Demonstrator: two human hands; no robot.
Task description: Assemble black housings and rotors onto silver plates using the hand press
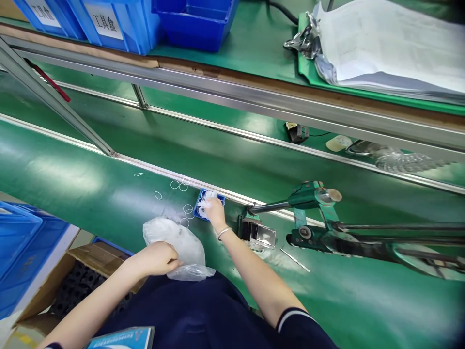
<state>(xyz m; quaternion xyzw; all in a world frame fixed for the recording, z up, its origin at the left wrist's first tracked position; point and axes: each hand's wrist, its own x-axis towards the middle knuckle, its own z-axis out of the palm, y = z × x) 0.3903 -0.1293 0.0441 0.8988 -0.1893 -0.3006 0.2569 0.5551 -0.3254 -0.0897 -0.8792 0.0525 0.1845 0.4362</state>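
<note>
My left hand (159, 259) is closed on the near end of a clear plastic bag (174, 240) lying at the front edge of the green bench. My right hand (215, 212) reaches forward into a small blue tray (200, 197) full of clear rings, fingers curled down among them; what they pinch is hidden. A bangle circles that wrist. Several loose clear rings (179, 185) lie scattered on the green surface (90, 184) left of the tray.
A green lever press (312, 213) with a long handle stands right of the tray, a thin rod (294, 259) before it. Blue bins (109, 22) and papers (385, 43) sit on the upper shelf. A blue crate (22, 252) and cardboard box (72, 286) stand lower left.
</note>
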